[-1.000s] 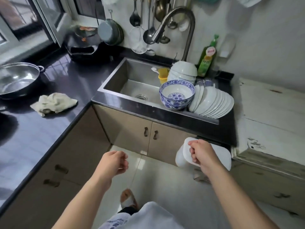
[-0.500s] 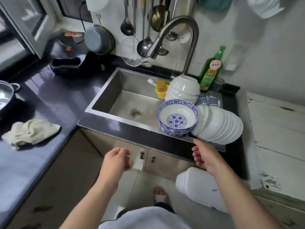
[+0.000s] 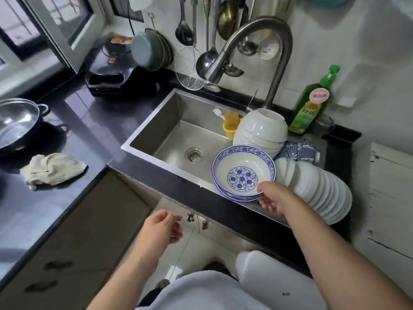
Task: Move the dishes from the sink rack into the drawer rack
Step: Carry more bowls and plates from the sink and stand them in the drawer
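Observation:
Two stacked blue-and-white bowls (image 3: 243,173) sit at the right side of the steel sink (image 3: 176,128). Behind them is a stack of upturned white bowls (image 3: 261,128), and to their right a row of white plates (image 3: 319,191) stands on edge. My right hand (image 3: 274,198) is at the near right rim of the blue-and-white bowls, thumb over the rim and fingers curled beneath. My left hand (image 3: 163,227) hangs in front of the counter edge, loosely curled and holding nothing. The drawer rack is out of view.
A curved tap (image 3: 257,39) arches over the sink, with ladles and a strainer hanging behind it. A green soap bottle (image 3: 310,106) stands at the back right. A yellow cup (image 3: 231,126), a cloth (image 3: 51,168) and a steel pot (image 3: 15,121) are nearby. A white container (image 3: 268,276) stands on the floor.
My right hand let go of the white container on the floor, rose to the sink and took the rim of the blue-and-white bowls. The view moved closer to the sink.

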`<state>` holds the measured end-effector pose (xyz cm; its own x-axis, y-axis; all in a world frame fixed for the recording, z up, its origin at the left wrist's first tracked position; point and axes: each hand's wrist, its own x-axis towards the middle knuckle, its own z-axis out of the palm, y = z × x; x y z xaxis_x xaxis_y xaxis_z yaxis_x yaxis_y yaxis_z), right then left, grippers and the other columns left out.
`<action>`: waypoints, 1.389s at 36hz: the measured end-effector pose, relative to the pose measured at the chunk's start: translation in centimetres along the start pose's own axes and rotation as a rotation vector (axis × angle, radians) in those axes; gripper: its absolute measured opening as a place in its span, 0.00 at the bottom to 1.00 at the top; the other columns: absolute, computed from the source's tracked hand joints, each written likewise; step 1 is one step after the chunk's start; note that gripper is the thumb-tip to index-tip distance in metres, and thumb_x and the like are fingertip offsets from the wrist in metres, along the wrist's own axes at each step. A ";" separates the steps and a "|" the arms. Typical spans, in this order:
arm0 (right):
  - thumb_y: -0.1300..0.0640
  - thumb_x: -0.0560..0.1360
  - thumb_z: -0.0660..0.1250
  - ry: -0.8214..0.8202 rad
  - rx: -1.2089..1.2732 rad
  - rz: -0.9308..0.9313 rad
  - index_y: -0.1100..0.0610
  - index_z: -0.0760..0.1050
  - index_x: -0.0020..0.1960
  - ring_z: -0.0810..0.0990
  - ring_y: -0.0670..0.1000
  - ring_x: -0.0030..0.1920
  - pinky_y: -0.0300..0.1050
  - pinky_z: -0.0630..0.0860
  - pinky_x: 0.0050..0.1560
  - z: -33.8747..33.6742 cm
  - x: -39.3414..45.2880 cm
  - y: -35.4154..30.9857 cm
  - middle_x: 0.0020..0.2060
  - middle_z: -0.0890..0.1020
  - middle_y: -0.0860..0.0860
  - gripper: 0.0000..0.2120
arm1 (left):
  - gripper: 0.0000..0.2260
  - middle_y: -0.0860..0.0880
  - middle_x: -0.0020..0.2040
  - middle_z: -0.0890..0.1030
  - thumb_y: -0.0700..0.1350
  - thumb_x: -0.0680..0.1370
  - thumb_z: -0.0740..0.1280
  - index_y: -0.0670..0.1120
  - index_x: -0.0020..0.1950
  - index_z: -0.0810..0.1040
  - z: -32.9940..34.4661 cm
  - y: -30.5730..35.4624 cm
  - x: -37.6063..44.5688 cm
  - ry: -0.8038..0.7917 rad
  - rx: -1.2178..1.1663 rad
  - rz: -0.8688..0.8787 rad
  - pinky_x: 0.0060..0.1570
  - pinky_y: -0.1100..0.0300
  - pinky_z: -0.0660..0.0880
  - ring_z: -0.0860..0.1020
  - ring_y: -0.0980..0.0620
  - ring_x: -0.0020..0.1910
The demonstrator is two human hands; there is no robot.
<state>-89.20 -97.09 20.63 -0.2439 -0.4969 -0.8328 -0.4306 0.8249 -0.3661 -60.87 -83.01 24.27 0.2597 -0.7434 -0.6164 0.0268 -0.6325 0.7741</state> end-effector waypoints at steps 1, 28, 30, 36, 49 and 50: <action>0.56 0.77 0.60 -0.011 0.009 -0.009 0.59 0.72 0.36 0.66 0.48 0.23 0.36 0.58 0.25 0.0 0.0 -0.1 0.24 0.72 0.51 0.12 | 0.10 0.44 0.33 0.79 0.37 0.83 0.61 0.39 0.46 0.80 0.1 0.0 -0.1 0.008 -0.001 -0.003 0.41 0.53 0.75 0.77 0.47 0.35; 0.52 0.72 0.65 -0.033 0.119 -0.458 0.57 0.74 0.40 0.73 0.54 0.31 0.46 0.68 0.32 4.2 -9.3 -0.2 0.29 0.75 0.52 0.08 | 0.17 0.44 0.61 0.83 0.54 0.83 0.61 0.46 0.65 0.81 2.2 3.8 -2.9 -0.242 -0.499 -0.063 0.58 0.41 0.80 0.80 0.42 0.59; 0.48 0.66 0.63 -0.050 0.064 -0.504 0.55 0.72 0.35 0.72 0.54 0.33 0.50 0.67 0.37 6.3 -9.9 0.0 0.28 0.74 0.50 0.10 | 0.15 0.44 0.60 0.85 0.51 0.84 0.61 0.46 0.66 0.80 2.3 3.7 -3.0 -0.158 -0.495 -0.094 0.53 0.44 0.81 0.83 0.42 0.59; 0.46 0.66 0.60 -0.154 -0.094 -0.473 0.58 0.75 0.37 0.74 0.55 0.36 0.49 0.72 0.41 10.8 -10.1 0.9 0.34 0.79 0.52 0.15 | 0.18 0.34 0.56 0.84 0.32 0.75 0.60 0.36 0.63 0.79 0.3 1.3 -2.4 0.105 -0.465 -0.209 0.61 0.40 0.78 0.82 0.36 0.56; 0.44 0.79 0.60 -0.402 -0.104 -0.411 0.59 0.78 0.39 0.76 0.51 0.28 0.46 0.72 0.34 11.8 -8.0 2.3 0.29 0.80 0.53 0.21 | 0.22 0.39 0.56 0.85 0.29 0.73 0.58 0.43 0.63 0.79 0.2 0.2 -2.0 0.213 -0.459 -0.193 0.46 0.47 0.83 0.82 0.40 0.51; 0.39 0.81 0.59 -0.486 -0.081 -0.381 0.60 0.79 0.43 0.77 0.51 0.30 0.45 0.71 0.32 11.4 -7.8 2.3 0.32 0.81 0.54 0.24 | 0.22 0.37 0.56 0.84 0.29 0.72 0.58 0.42 0.63 0.78 0.0 0.0 -1.9 0.240 -0.470 -0.204 0.47 0.45 0.83 0.82 0.39 0.50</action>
<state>-78.41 -88.19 21.58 0.3554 -0.5570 -0.7507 -0.4784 0.5816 -0.6580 -61.37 -81.64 25.44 0.4145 -0.5112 -0.7529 0.5126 -0.5524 0.6574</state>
